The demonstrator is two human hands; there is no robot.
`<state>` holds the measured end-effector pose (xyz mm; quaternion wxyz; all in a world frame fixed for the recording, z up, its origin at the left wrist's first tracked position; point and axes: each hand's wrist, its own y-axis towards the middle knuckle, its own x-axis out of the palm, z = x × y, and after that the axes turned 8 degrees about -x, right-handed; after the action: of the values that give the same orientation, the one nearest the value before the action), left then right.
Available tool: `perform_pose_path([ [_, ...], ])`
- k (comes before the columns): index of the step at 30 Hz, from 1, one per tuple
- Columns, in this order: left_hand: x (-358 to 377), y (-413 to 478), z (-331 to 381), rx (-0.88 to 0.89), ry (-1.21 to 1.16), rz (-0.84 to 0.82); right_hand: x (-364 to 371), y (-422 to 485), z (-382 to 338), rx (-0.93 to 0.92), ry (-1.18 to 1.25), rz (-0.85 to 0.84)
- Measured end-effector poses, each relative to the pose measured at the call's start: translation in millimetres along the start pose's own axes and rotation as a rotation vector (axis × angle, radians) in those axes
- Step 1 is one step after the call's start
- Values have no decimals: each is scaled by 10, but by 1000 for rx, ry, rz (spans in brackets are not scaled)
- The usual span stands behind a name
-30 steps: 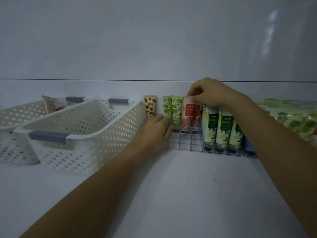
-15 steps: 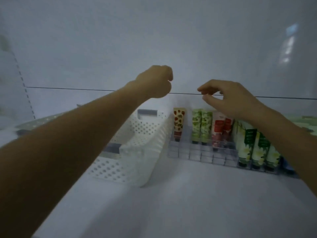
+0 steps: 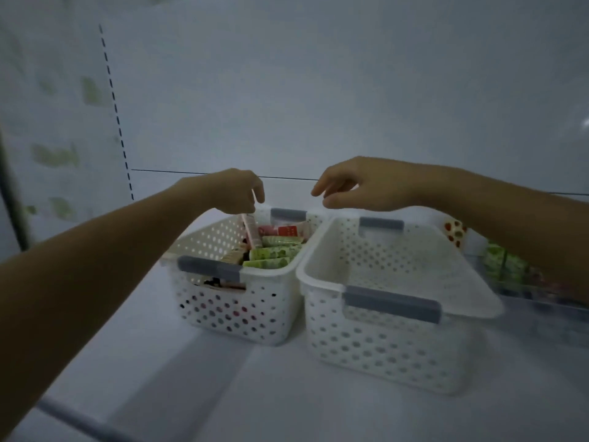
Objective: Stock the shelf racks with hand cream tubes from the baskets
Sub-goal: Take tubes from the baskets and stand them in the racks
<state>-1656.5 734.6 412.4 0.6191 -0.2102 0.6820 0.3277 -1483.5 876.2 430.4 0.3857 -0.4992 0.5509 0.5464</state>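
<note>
Two white perforated baskets stand side by side on the shelf. The left basket (image 3: 236, 309) holds several hand cream tubes, green (image 3: 274, 252) and red (image 3: 285, 231) among them. The right basket (image 3: 382, 339) looks bare inside. My left hand (image 3: 237, 193) hovers over the left basket's far end, its fingers closed on the top of a pinkish tube (image 3: 251, 231) that stands up from the pile. My right hand (image 3: 360, 183) floats above the gap between the baskets, fingers apart, holding nothing. The tube rack (image 3: 510, 275) shows at the far right, partly hidden by my right forearm.
A strawberry-patterned tube (image 3: 454, 231) stands behind the right basket. Green tubes (image 3: 503, 266) sit blurred in the rack. The shelf's back wall rises just behind the baskets, and a slotted upright (image 3: 116, 113) runs up the left side.
My view has swung left from the rack to the baskets. Both hands left the rack; my left hand dropped onto a tube in the left basket and my right hand followed leftward, without a tube.
</note>
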Motion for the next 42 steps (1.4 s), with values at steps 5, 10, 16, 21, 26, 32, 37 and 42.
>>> perform_pose_path([
  [5,112,225,-343,86,76,-37,190,376,-86,47,-48,-107],
  [10,210,491,-474,193,33,-85,335,662,21,126,-113,-163],
  [16,284,725,-465,306,23,-99,519,991,128,182,-209,-188],
  [21,292,784,-455,351,67,-145,707,1203,149,209,-260,-183],
  [26,304,813,-491,395,89,-126,894,1365,179,266,-327,-152],
  [32,401,815,-506,390,128,-140,761,1313,198,305,-250,-103],
  [37,294,781,-543,399,57,-123,377,1046,214,412,196,148],
  [42,-73,683,-535,304,-414,-200,165,712,348,509,573,489],
])
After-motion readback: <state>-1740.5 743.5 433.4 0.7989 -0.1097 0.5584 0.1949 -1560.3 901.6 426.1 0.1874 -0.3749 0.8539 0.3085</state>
